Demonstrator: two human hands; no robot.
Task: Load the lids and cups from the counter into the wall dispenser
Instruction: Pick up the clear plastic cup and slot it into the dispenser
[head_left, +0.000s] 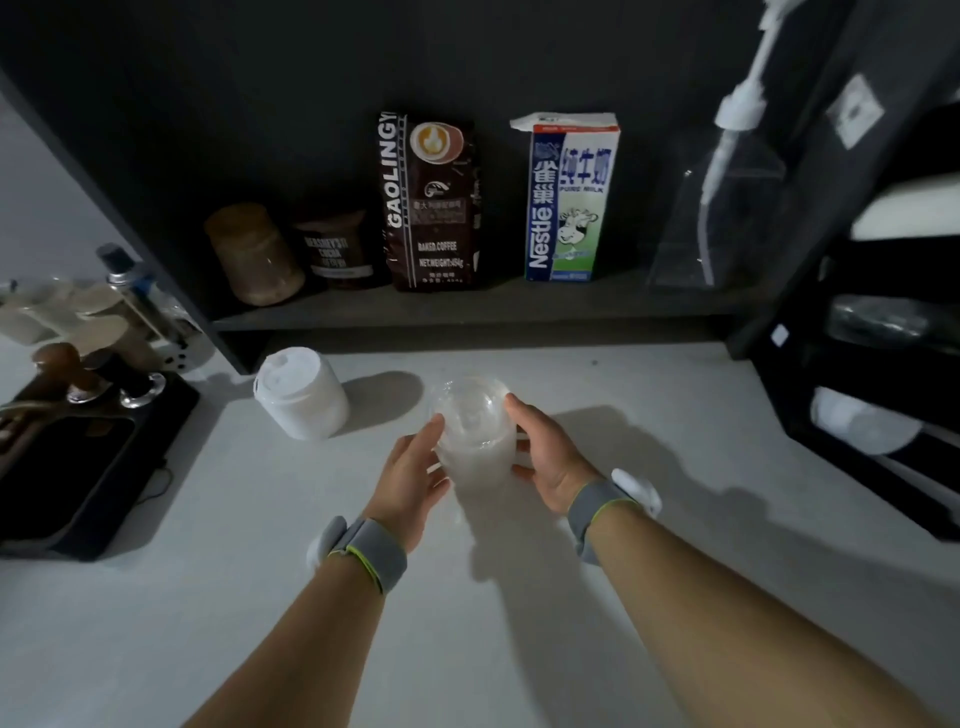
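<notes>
A stack of clear plastic dome lids (474, 426) stands on the white counter (519, 649) in the middle of the view. My left hand (413, 473) presses against its left side and my right hand (550, 457) against its right side, so both hands clasp the stack. To the left, a stack of white sip lids (301, 395) stands on the counter, untouched. The black wall dispenser (862, 374) is at the right edge, with white lids (857, 421) showing in a lower slot.
A dark shelf (467, 306) behind the counter holds a coffee bag (434, 208), a milk carton (569, 197), two jars and a clear pump bottle (722, 208). At the left lie a black tray (78, 467) with tampers and a bottle.
</notes>
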